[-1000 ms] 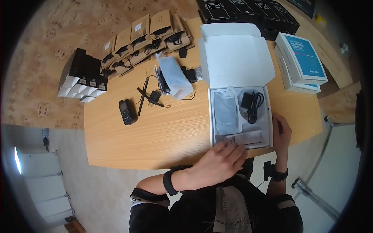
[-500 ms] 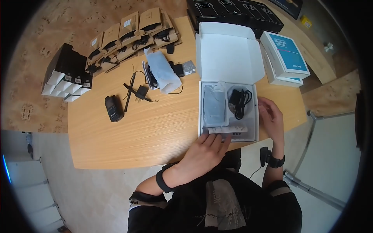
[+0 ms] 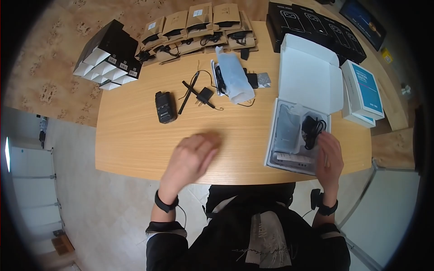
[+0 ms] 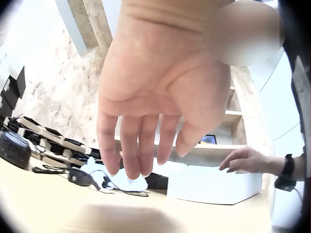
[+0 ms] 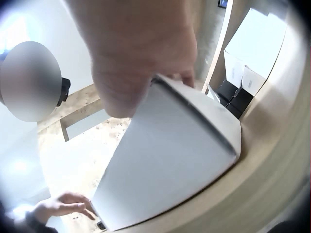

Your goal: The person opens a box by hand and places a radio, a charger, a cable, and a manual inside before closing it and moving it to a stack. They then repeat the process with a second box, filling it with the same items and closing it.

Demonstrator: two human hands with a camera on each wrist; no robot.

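The left hand [image 3: 192,158] hovers above the table, left of the open white box [image 3: 270,156]; in the left wrist view the palm and relaxed fingers [image 4: 131,150] hold nothing. The right hand [image 3: 330,160] is over the box's right edge, beside the coiled black cable with its adapter [image 3: 312,128]; whether it touches them cannot be told. In the right wrist view the right hand [image 5: 146,63] is at the box's corner, its fingers mostly hidden. Inside the box lie a device in a clear bag [image 3: 287,128] and a folded paper [image 3: 294,158].
A black handheld radio [image 3: 166,107], black antenna-like rods, an adapter [image 3: 205,95] and a bagged item [image 3: 235,77] lie left of the box. Brown cartons with cables [image 3: 187,29], black boxes [image 3: 316,29] and upright black-and-white boxes [image 3: 108,54] stand behind. Blue-and-white boxes [image 3: 366,90] are at right.
The left hand has left the box's front edge and moved left over the table. The right hand has moved from beside the box onto its right edge. The box has turned slightly.
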